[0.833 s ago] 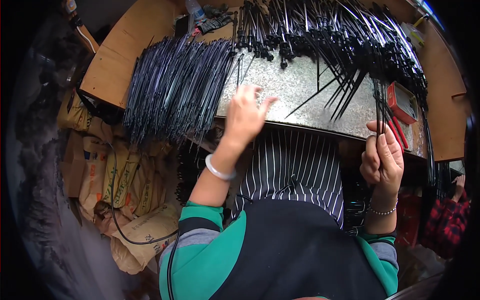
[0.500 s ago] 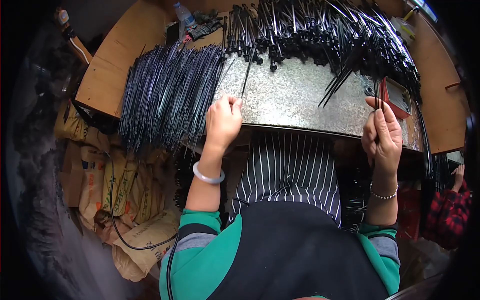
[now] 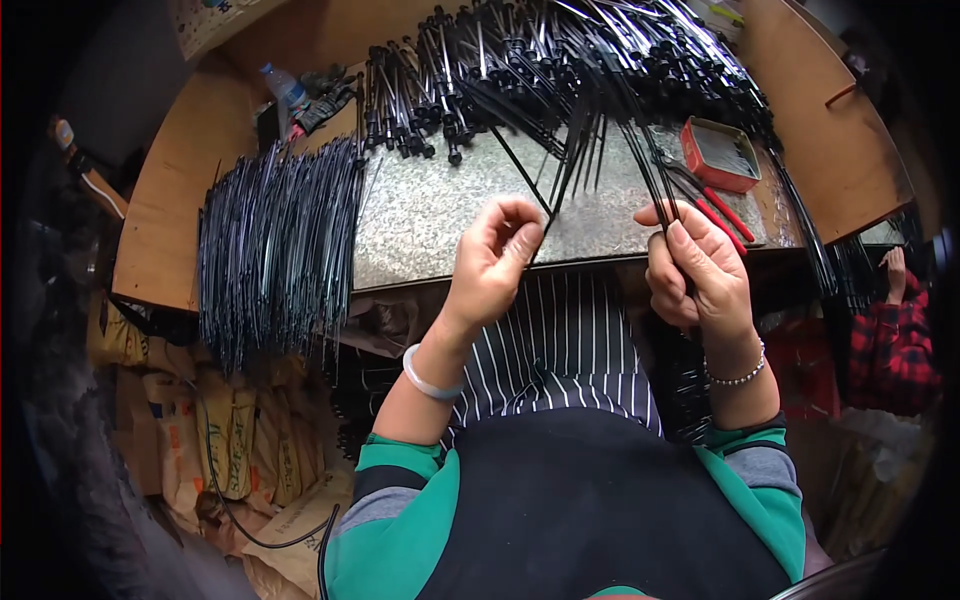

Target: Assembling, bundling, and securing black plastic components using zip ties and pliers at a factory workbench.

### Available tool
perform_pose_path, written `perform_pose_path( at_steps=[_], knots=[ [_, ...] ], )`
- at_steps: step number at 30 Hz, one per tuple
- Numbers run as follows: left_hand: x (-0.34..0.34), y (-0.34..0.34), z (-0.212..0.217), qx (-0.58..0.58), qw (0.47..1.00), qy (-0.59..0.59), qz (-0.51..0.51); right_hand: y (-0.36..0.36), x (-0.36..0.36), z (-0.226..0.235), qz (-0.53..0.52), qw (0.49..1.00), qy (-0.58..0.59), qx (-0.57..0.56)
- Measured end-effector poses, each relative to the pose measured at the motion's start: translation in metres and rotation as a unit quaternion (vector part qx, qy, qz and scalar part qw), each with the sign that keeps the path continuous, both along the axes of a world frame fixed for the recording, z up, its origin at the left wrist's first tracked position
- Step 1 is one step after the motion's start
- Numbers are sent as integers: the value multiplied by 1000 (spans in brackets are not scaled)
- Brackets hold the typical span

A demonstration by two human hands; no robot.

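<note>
Head view: left hand [image 3: 492, 262] raised over the near edge of the grey speckled slab [image 3: 430, 215], fingers curled shut, thumb and forefinger pinching one thin black strip [image 3: 556, 195]. That strip runs up and right from the pinch toward the pile of black ties [image 3: 560, 60] heaped across the far side of the slab.

Right hand [image 3: 700, 270] sits near the slab's right end, fingers closed around a small bunch of black strips [image 3: 655, 175]; the bunch fans upward into the same pile. Thumb points left, over the slab's edge. Beaded bracelet [image 3: 738, 378] on the right wrist, pale bangle [image 3: 425, 375] on the left.

Left of the slab: a dense flat stack of long dark strips [image 3: 275, 245] lying side by side, draped over the wooden table [image 3: 170, 200] edge. Red tin [image 3: 720, 155] on the slab's right end, red-handled tool [image 3: 715, 210] just beside it, near the right hand. Plastic bottle [image 3: 285, 88] at the far left corner of the table.

Below the table on the left: brown paper sacks [image 3: 215, 440]. Striped apron in the lap. At the far right edge, another person's red plaid sleeve [image 3: 895, 340], well apart from both hands.
</note>
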State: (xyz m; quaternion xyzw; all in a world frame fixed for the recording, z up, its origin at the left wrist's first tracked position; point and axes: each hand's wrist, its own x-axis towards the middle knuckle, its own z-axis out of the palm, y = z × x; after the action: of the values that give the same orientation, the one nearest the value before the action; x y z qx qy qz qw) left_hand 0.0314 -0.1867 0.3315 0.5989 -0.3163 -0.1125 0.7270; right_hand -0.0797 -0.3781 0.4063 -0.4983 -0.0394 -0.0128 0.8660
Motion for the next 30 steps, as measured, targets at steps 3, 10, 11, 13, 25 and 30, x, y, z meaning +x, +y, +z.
perform_pose_path(
  at_steps=[3, 10, 11, 13, 25, 30],
  knots=[
    [37, -33, 0, -80, 989, 83, 92, -8, -8, 11, 32, 999, 31, -21],
    [74, -87, 55, -121, 992, -31, -5, -21, -43, -12, -30, 962, -35, -270],
    [69, -91, 64, -142, 988, 5, -55, -26, -51, -29, -36, 944, -36, -325],
    [60, -102, 69, -127, 984, -35, -119, -29, -56, -102, -152, 899, -116, -395],
    [55, -96, 10, 209, 924, -319, -33, -100, -11, -153, 20, 695, 36, -718],
    [49, -97, 4, 202, 917, -341, -30, -85, 49, -82, -127, 793, -91, -589]
  ],
)
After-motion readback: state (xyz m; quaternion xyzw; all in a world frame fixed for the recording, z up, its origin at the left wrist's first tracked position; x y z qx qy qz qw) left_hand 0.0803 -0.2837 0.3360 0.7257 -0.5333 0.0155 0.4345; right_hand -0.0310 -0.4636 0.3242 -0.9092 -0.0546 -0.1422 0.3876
